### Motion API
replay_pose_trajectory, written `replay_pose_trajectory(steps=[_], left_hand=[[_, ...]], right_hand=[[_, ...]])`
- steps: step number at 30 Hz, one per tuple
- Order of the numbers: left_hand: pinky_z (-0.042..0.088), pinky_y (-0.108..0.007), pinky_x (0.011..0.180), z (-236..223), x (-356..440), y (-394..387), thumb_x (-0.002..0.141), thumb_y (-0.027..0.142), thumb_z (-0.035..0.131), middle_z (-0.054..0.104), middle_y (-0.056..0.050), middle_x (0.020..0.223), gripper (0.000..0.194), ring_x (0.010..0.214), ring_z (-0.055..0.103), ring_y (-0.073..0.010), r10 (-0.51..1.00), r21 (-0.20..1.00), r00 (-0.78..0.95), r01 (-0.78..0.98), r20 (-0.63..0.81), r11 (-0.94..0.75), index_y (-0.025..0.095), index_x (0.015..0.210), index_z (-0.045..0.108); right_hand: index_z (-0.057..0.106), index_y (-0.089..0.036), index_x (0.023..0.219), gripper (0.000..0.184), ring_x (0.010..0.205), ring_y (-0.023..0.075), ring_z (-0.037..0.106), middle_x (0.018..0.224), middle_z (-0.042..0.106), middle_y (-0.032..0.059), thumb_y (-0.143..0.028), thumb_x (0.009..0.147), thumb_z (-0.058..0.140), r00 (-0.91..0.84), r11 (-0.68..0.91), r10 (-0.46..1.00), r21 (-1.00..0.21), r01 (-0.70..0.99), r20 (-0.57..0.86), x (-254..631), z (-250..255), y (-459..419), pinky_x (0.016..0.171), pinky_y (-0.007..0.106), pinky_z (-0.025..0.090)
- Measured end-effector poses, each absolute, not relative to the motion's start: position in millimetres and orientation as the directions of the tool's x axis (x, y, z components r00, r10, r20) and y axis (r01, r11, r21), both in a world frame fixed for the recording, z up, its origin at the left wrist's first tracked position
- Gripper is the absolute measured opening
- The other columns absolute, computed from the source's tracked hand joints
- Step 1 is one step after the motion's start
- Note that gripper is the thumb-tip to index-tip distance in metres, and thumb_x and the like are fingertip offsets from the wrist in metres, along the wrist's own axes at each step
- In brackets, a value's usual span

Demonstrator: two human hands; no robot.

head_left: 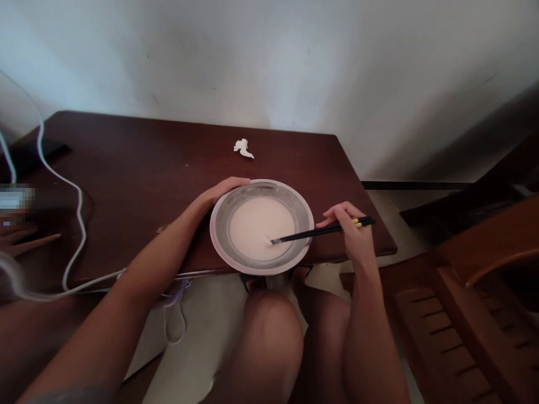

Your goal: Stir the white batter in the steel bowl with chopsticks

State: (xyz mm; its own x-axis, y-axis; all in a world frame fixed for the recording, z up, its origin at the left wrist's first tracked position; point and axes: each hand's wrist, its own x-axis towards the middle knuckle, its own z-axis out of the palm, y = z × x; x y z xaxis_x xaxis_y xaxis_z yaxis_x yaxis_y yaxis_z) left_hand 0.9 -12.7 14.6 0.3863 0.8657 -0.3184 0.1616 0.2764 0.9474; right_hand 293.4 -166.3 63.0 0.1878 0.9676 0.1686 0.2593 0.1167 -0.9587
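Note:
A wide metal basin (304,219) stands at the front edge of the dark wooden table, slightly overhanging it. Pale, milky liquid (255,221) lies inside. My left hand (227,186) curls round the basin's far left rim, its fingers partly hidden behind it. My right hand (349,227), to the right of the basin, grips a pair of black chopsticks (301,234) with yellow bands near the upper end. The chopsticks slant over the near right rim, and their tips dip into the liquid, where a small ripple shows.
A crumpled white tissue (243,148) lies behind the basin on the table (138,163). White cables (81,216) run along the left side, near another person's hand (29,241). A black flat object (40,154) rests at the far left. A wooden chair (446,292) stands at right.

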Motion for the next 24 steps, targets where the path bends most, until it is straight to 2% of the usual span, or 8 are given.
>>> replay_pose_trajectory(steps=[4, 6, 9, 14, 16, 20, 22, 24], left_hand=[[0.055, -0.032, 0.074, 15.4, 1.4, -13.7, 0.078, 0.044, 0.070, 0.074, -0.004, 0.074, 0.027, 0.073, 0.065, -0.0215, 0.866, 0.946, 0.382, 0.148, -0.323, 0.287, 0.018, 0.076, 0.076], [0.055, -0.032, 0.074, 15.1, 1.3, -13.4, 0.078, 0.045, 0.071, 0.074, -0.003, 0.075, 0.028, 0.073, 0.065, -0.0213, 0.859, 0.942, 0.387, 0.142, -0.336, 0.304, 0.018, 0.076, 0.076], [0.054, -0.030, 0.074, 14.6, 1.3, -12.3, 0.078, 0.043, 0.072, 0.075, -0.002, 0.077, 0.025, 0.075, 0.065, -0.0199, 0.860, 0.945, 0.392, 0.143, -0.326, 0.293, 0.018, 0.075, 0.076], [0.053, -0.028, 0.070, 15.4, 1.4, -13.2, 0.079, 0.042, 0.072, 0.074, -0.002, 0.075, 0.025, 0.072, 0.063, -0.0182, 0.855, 0.942, 0.395, 0.119, -0.336, 0.315, 0.018, 0.074, 0.076], [0.054, -0.028, 0.072, 16.0, 0.8, -14.1, 0.079, 0.042, 0.072, 0.074, -0.002, 0.076, 0.024, 0.073, 0.064, -0.0185, 0.855, 0.944, 0.400, 0.114, -0.330, 0.311, 0.018, 0.074, 0.076], [0.055, -0.030, 0.077, 14.7, -0.2, -13.0, 0.080, 0.042, 0.070, 0.077, -0.002, 0.081, 0.025, 0.079, 0.066, -0.0206, 0.852, 0.950, 0.421, 0.129, -0.312, 0.284, 0.018, 0.075, 0.077], [0.056, -0.030, 0.078, 13.2, -0.1, -11.7, 0.080, 0.042, 0.071, 0.077, -0.002, 0.081, 0.025, 0.079, 0.067, -0.0209, 0.858, 0.953, 0.416, 0.129, -0.302, 0.273, 0.018, 0.075, 0.077], [0.056, -0.031, 0.078, 12.3, 0.4, -11.7, 0.079, 0.043, 0.073, 0.076, -0.002, 0.078, 0.025, 0.077, 0.067, -0.0208, 0.860, 0.950, 0.403, 0.122, -0.313, 0.289, 0.018, 0.076, 0.078]], right_hand=[[0.073, -0.022, 0.082, 0.024, 0.078, 0.0192, 0.076, 0.076, 0.080, 0.0026, -0.041, 0.093, 0.064, -0.007, 0.164, 0.986, -0.942, 0.294, 0.169, 290.5, 62.4, -166.6, 0.063, 0.028, 0.052], [0.073, -0.022, 0.081, 0.024, 0.080, 0.0195, 0.076, 0.079, 0.080, 0.0031, -0.041, 0.093, 0.064, 0.067, 0.185, 0.974, -0.933, 0.309, 0.215, 291.7, 62.1, -165.7, 0.065, 0.029, 0.053], [0.070, -0.022, 0.075, 0.028, 0.068, 0.0183, 0.074, 0.069, 0.076, 0.0020, -0.041, 0.094, 0.062, 0.191, 0.146, 0.960, -0.946, 0.288, 0.206, 295.0, 62.3, -166.0, 0.060, 0.028, 0.052], [0.076, -0.023, 0.080, 0.023, 0.084, 0.0195, 0.075, 0.082, 0.080, 0.0024, -0.036, 0.094, 0.064, -0.137, 0.230, 0.971, -0.920, 0.316, 0.196, 289.5, 63.6, -166.3, 0.078, 0.032, 0.057], [0.077, -0.023, 0.081, 0.022, 0.086, 0.0198, 0.075, 0.085, 0.080, 0.0028, -0.036, 0.094, 0.064, -0.067, 0.249, 0.968, -0.904, 0.348, 0.241, 289.5, 62.8, -165.1, 0.079, 0.033, 0.058], [0.069, -0.022, 0.073, 0.029, 0.064, 0.0183, 0.073, 0.064, 0.073, 0.0000, -0.040, 0.095, 0.061, 0.201, 0.186, 0.949, -0.946, 0.266, 0.243, 293.9, 61.2, -165.8, 0.067, 0.032, 0.058], [0.070, -0.023, 0.075, 0.027, 0.063, 0.0180, 0.073, 0.062, 0.074, -0.0003, -0.039, 0.095, 0.061, 0.107, 0.173, 0.973, -0.955, 0.240, 0.203, 292.2, 61.3, -167.1, 0.068, 0.032, 0.058], [0.074, -0.023, 0.081, 0.022, 0.075, 0.0188, 0.077, 0.073, 0.079, 0.0011, -0.037, 0.094, 0.063, -0.054, 0.198, 0.980, -0.945, 0.260, 0.191, 288.4, 61.7, -167.3, 0.077, 0.032, 0.058]])
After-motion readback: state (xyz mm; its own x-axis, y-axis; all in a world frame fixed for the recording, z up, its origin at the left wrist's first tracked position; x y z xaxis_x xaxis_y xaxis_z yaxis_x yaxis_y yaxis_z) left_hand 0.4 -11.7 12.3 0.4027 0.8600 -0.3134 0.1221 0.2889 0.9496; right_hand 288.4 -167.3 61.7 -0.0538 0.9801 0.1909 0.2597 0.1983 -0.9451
